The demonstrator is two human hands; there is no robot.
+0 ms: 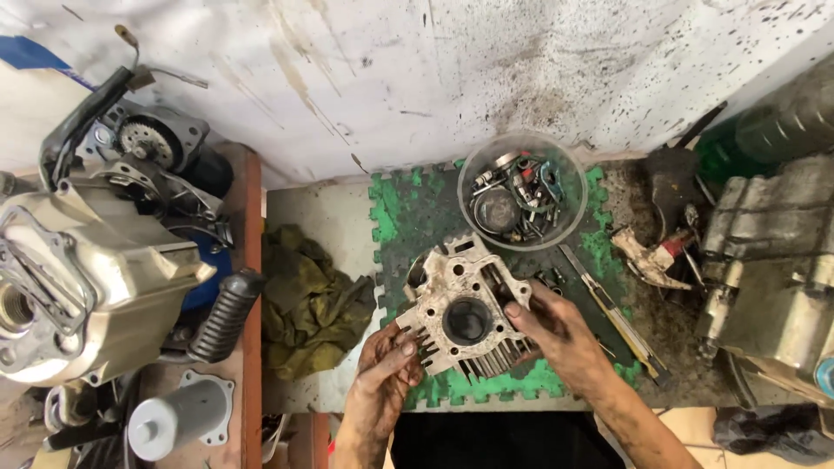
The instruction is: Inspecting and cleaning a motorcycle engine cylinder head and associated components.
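Both hands (382,365) (556,326) gripping cylinder head (460,304), apparently

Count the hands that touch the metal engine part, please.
2. The left hand grips the engine part at its lower left corner; the right hand holds its right side.

Soft, even daylight, faint shadows; edges perhaps slightly warped and blurred.

Dull, grimy cast-metal cylinder head (465,317), green foam mat (395,208), clear plastic bowl (565,230), crumpled olive cloth (308,300)
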